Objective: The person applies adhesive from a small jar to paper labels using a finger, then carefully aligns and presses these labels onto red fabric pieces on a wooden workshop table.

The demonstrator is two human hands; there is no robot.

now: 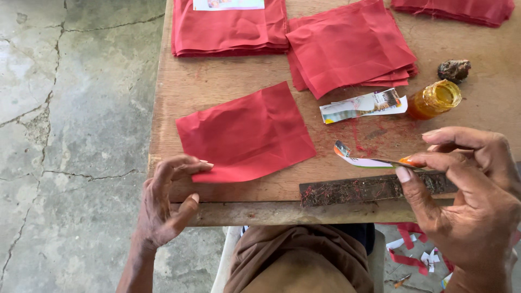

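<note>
left hand (165, 203) loose, fingertips on red cloth square (247, 134) | right hand (467, 195) pinched paper strip (361, 158) | glue jar (434, 99) near on tabletop (217, 89)

Bare wooden table (228, 87) between red cloth square (247, 133) and stacks (347, 46); right side crowded, perhaps glue jar (434, 99).

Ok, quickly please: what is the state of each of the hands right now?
Left hand: open, holding nothing, fingertips on the edge of the red cloth square.
Right hand: closed, pinching a thin stick.
</note>
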